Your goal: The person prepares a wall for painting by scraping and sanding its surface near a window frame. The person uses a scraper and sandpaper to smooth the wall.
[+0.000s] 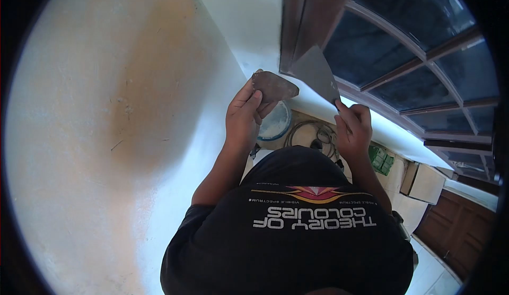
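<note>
My left hand grips a flat, dark brownish-grey plate with a tapered end, thumb on its face. To the right of it, my right hand is closed round the narrow end of a putty knife. Its broad grey blade points up and away from me, overlapping the bottom of the brown window frame in this view. The knife's handle is mostly hidden by my fingers. A small gap shows between the plate and the blade.
A patchy plastered wall fills the left side. Barred window panes stand at the right. Below lie a blue-rimmed bucket, a coiled cable, a green object, a cardboard box and a brown panelled door.
</note>
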`<state>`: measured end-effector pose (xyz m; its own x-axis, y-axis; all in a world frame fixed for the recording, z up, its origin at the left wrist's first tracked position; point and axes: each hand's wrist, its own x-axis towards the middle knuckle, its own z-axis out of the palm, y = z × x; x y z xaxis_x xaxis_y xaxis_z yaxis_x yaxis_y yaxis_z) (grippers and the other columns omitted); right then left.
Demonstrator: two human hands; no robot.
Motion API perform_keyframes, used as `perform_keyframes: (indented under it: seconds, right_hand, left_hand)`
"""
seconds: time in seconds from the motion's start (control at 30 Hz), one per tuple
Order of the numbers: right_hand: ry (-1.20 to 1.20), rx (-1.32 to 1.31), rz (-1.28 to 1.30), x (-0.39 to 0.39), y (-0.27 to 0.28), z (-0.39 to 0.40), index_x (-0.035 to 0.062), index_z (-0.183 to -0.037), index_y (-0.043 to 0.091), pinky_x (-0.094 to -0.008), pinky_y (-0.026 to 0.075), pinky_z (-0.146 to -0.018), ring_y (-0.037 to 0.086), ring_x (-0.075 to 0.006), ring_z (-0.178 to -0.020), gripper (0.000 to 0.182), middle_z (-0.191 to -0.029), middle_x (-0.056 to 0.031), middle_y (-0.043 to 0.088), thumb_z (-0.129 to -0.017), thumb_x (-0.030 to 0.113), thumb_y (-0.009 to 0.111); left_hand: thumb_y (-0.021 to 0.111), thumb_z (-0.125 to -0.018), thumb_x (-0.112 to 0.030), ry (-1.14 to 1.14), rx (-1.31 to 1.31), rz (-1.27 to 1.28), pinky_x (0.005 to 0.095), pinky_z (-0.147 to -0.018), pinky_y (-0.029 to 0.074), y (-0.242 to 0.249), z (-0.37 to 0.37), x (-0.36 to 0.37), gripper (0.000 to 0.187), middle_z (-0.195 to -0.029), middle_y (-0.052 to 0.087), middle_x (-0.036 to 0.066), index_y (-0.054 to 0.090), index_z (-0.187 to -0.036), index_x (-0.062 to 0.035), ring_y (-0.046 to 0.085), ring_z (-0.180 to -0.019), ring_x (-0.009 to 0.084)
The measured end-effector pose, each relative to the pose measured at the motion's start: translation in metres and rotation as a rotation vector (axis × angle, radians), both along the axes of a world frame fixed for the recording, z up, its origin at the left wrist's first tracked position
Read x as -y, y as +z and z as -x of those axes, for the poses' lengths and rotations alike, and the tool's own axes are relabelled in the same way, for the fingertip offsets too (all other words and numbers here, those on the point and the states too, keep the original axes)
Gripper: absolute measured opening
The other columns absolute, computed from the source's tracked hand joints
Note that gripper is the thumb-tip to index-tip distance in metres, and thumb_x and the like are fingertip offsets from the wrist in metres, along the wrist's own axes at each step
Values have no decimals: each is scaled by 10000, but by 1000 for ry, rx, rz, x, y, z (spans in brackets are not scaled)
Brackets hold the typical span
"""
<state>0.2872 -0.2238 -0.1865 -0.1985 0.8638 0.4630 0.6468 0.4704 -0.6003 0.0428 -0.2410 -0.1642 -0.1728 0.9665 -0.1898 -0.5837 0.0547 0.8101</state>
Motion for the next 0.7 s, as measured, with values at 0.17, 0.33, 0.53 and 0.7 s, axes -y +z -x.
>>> perform_keyframes:
  seconds: [0.17,0.33,0.53,0.7]
  right_hand:
    - [210,8,43,5,-7,18,140,-1162,705,-306,481,-613,569,-202,-673,381,-894,-95,547,-796,36,695]
    - [289,152,80,-6,-7,26,136,-1133,715,-315,474,-605,565,-210,-670,367,-876,-96,541,-782,33,695]
    - [263,208,114,-28,-3,20,178,-1146,717,-316,486,-607,570,-211,-699,379,-879,-82,551,-784,70,691]
    - [228,-152,85,-53,-20,-14,29,-1220,640,-292,455,-793,550,-175,-852,403,-957,-76,555,-825,86,696]
  left_hand:
    - [404,-987,-85,-19,64,11,406,-1027,462,-15,19,-5,426,-1310,569,167,431,-1393,40,592,-1179,269]
    - [438,-976,-65,-54,102,32,397,-1018,460,-20,33,-8,425,-1295,585,140,458,-1390,28,596,-1145,224]
    - [450,-970,-109,-61,45,-20,386,-970,502,-31,38,-10,445,-1268,593,177,434,-1381,60,628,-1111,256]
    - [446,-977,-98,35,49,11,391,-969,503,-36,25,-6,408,-1219,615,172,465,-1357,48,638,-1089,260]
